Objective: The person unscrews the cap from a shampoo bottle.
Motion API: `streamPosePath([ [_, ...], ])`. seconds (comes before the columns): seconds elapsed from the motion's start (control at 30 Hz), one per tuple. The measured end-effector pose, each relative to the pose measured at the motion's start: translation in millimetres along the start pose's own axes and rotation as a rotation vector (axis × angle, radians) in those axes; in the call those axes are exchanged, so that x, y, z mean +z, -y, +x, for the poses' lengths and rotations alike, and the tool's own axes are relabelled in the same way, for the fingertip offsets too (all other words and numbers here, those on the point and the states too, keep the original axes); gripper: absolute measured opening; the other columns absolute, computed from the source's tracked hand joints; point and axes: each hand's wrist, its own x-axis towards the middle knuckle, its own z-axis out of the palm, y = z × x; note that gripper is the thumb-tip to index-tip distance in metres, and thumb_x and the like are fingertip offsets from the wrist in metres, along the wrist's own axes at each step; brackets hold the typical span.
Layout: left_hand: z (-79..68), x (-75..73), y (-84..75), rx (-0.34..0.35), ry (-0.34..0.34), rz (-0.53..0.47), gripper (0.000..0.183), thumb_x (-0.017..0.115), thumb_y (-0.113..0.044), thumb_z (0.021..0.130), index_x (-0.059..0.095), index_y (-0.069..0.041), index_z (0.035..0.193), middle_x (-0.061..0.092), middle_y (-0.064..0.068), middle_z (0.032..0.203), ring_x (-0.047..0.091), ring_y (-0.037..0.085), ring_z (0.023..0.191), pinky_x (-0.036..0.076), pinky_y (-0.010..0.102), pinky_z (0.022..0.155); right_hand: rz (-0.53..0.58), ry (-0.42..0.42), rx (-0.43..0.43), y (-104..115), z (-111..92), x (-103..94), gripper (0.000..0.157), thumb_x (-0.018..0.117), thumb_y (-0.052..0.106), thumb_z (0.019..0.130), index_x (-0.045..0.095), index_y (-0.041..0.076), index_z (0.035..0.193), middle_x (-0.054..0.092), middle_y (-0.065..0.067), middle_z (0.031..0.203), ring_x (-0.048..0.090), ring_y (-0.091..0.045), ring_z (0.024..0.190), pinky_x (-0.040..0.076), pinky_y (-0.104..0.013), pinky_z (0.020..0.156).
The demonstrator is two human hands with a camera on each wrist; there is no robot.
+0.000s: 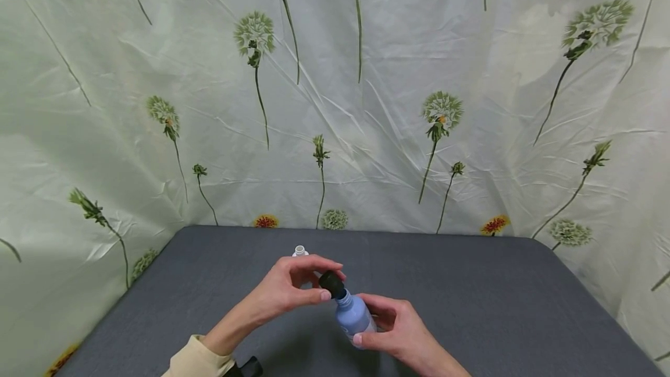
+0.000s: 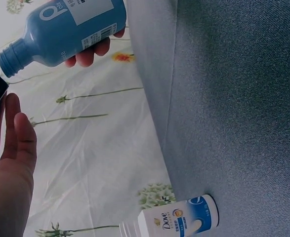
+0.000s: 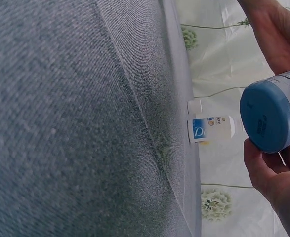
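Note:
My right hand [image 1: 400, 330] grips a blue bottle [image 1: 353, 314] round its body, tilted with its neck up and to the left. In the left wrist view, the bare threaded neck [image 2: 14, 58] shows, along with a white label and barcode. Thumb and fingers of my left hand [image 1: 288, 287] pinch a black cap [image 1: 331, 284] right at the bottle's mouth. From the right wrist view, the bottle's round blue base [image 3: 266, 118] faces the camera, held above the table.
Behind my left hand, an uncapped white Dove bottle [image 2: 177, 218] stands upright on the grey cloth-covered table [image 1: 471, 295]. Beside it sits a small white cap [image 3: 194, 107]. A flower-printed curtain [image 1: 377, 121] hangs along the table's back and sides.

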Motion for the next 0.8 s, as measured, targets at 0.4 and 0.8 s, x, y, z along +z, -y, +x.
streamPosePath([
  [0.4,-5.4,-3.4,-0.6,-0.029,-0.013,-0.063,0.028,0.072,-0.006,0.09,0.068,-0.008,0.117,0.066,0.013,0.116,0.062,0.03,0.095,0.052,0.032,0.074,-0.014,-0.015,-0.04,-1.0,-2.8,-1.5,0.052,0.077,0.012,0.086,0.059,0.001,0.133,0.062,-0.015,0.128,0.061,-0.025,0.111,0.05,-0.027,0.091],
  [0.8,-12.4,-3.9,3.0,-0.115,-0.055,-0.088,0.031,0.076,-0.006,0.086,0.064,-0.005,0.114,0.061,0.016,0.116,0.064,0.027,0.096,0.051,0.03,0.081,-0.031,-0.045,-0.057,0.5,-5.7,-2.8,0.053,0.078,0.011,0.085,0.058,-0.002,0.132,0.061,-0.017,0.128,0.06,-0.025,0.113,0.049,-0.025,0.092],
])
